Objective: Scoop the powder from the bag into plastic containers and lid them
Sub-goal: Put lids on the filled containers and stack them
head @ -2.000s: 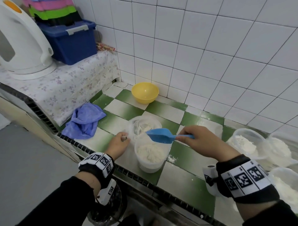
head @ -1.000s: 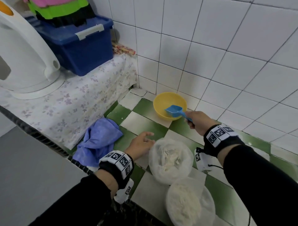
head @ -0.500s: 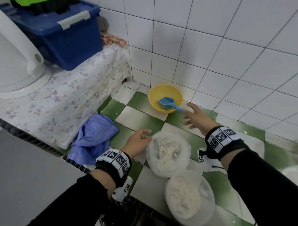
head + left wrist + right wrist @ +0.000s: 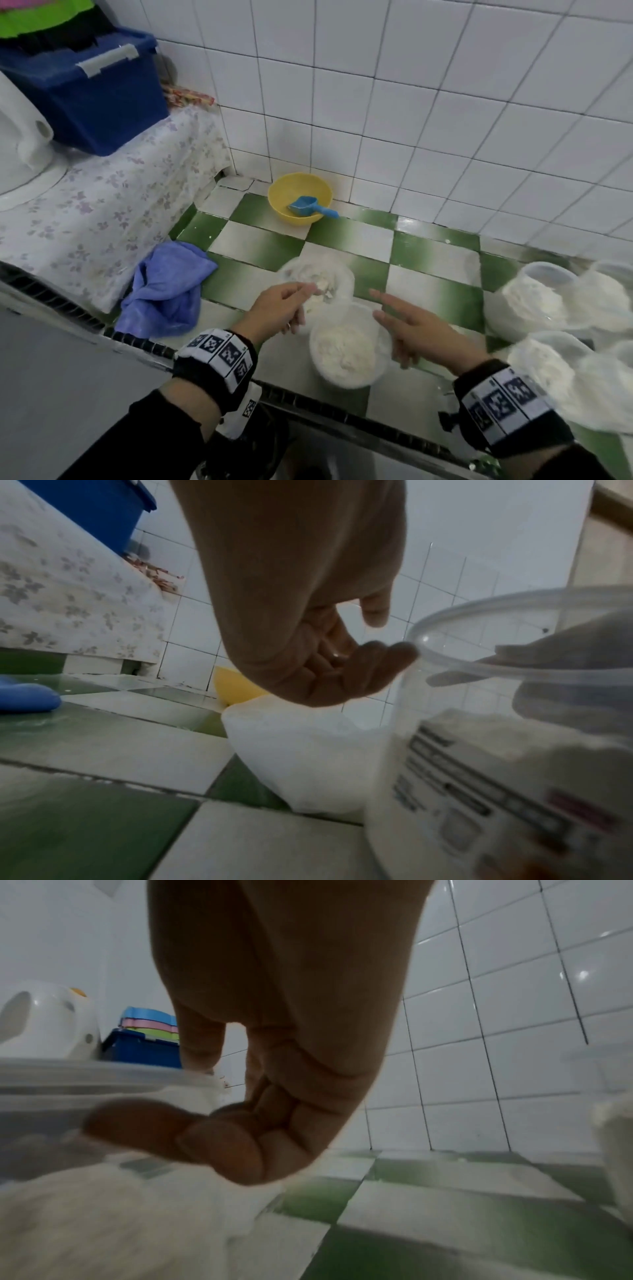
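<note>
A clear plastic container [image 4: 347, 346] holding white powder stands near the counter's front edge, without a lid. Just behind it sits the open powder bag [image 4: 318, 281]. My left hand [image 4: 305, 298] hovers at the container's left rim with loosely curled fingers and nothing in them; in the left wrist view the fingertips [image 4: 394, 653] come right up to the container's [image 4: 479, 764] rim. My right hand [image 4: 387, 322] is empty at the container's right side, index finger stretched out. The blue scoop [image 4: 310, 206] lies in the yellow bowl [image 4: 291, 186] by the wall.
Several powder-filled containers [image 4: 534, 301] crowd the counter's right end. A blue cloth [image 4: 168, 287] lies at the left by the cloth-covered ledge [image 4: 96, 219], which carries a blue storage box [image 4: 92, 99] and a white kettle [image 4: 20, 137]. Green and white tiles [image 4: 346, 236] lie bare between bowl and bag.
My right hand set the scoop in the yellow bowl, let go and drew back to the container's right side. My left hand rose from the counter beside the bag to the container's rim.
</note>
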### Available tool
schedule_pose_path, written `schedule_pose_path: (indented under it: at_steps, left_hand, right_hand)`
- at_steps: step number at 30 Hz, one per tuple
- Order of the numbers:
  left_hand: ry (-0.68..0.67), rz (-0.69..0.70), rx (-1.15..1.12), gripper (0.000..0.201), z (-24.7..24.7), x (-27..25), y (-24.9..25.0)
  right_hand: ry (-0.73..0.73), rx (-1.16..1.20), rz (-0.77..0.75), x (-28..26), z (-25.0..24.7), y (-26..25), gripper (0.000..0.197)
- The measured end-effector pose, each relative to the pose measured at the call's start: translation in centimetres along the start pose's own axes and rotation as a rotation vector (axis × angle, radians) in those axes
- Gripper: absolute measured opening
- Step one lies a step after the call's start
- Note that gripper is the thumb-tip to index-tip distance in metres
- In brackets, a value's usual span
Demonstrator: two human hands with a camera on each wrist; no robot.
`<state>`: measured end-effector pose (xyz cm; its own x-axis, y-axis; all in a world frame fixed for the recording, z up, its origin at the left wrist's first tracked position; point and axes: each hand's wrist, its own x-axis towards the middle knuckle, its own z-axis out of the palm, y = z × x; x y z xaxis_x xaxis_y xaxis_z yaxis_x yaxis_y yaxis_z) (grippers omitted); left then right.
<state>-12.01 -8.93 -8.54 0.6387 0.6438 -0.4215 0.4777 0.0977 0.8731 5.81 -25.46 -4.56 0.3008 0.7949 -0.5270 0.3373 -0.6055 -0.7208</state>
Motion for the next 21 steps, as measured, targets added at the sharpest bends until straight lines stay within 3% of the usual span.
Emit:
schedule_pose_path:
  at_steps: [3, 10, 14, 21]
  left_hand:
    - [-0.08, -0.008, 0.026, 0.027, 1.8, -2.2, 0.6]
    - [-0.016, 0.053, 0.048, 0.026, 7.4, -6.3, 2.2]
    - [-0.057, 0.073, -0.007, 0.027, 14.0, -9.2, 3.7]
    - [-0.243, 0.135, -0.071, 0.027, 27.3, -13.7, 5.2]
  right_hand:
    - [-0.012, 0.09, -0.102, -1.6, 1.3, 1.6, 0.044]
    - [0.11, 0.117, -0.251, -6.6, 0.8, 5.8, 0.047]
    - [0.154, 0.145, -0.27, -12.2, -2.1, 10.5, 0.046]
    - [0.281, 0.26, -0.227, -22.9, -7.2, 20.2, 0.044]
